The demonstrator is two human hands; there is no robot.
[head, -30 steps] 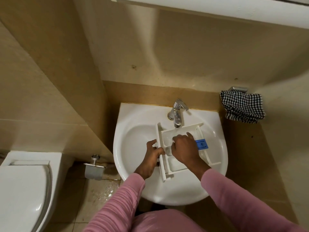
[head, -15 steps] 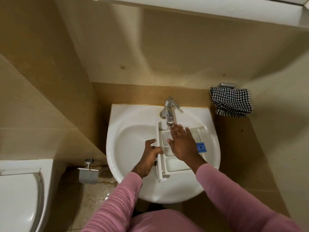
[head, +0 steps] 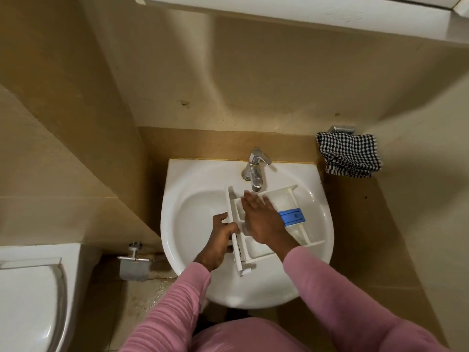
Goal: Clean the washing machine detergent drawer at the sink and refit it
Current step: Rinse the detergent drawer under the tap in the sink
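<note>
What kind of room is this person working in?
Most likely a small home bathroom: a white washbasin with a chrome tap, a toilet beside it, and a toilet-roll holder low on the wall between them.

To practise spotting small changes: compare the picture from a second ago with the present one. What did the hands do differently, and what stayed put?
The right hand, curled inside the detergent drawer a second ago, has opened and stretched its fingers toward the tap. The left hand still grips the drawer's front panel; the drawer stays in the sink.
</note>
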